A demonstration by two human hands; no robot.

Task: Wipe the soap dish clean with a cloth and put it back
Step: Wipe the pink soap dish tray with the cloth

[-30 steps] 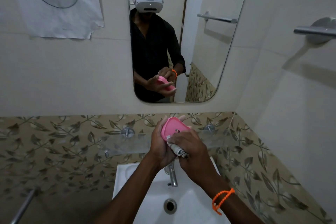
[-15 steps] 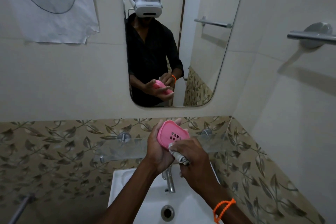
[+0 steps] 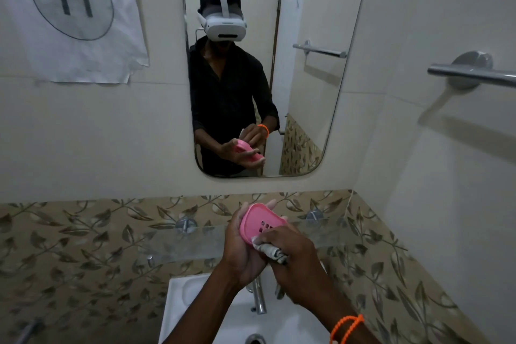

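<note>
A pink soap dish (image 3: pixel 258 222) with drain slots is held up over the sink, its inside tilted toward me. My left hand (image 3: pixel 242 248) cups it from below and behind. My right hand (image 3: pixel 290 253) is closed around a bunched white patterned cloth (image 3: pixel 272 253), which presses on the dish's near lower edge. Part of the dish is hidden by my right fingers. An orange bracelet (image 3: pixel 346 328) circles my right wrist.
A glass shelf (image 3: pixel 178 243) on chrome mounts runs along the leaf-patterned tiles behind my hands. Below are a white sink (image 3: pixel 184 304) and chrome tap (image 3: pixel 259 299). A mirror (image 3: pixel 307 92) hangs above, a towel bar (image 3: pixel 472 77) at right, a paper marked 11 (image 3: pixel 72 14) at left.
The dish has tipped so more of its slotted inside faces me. The cloth has slid down toward the dish's near edge. The view has shifted slightly.
</note>
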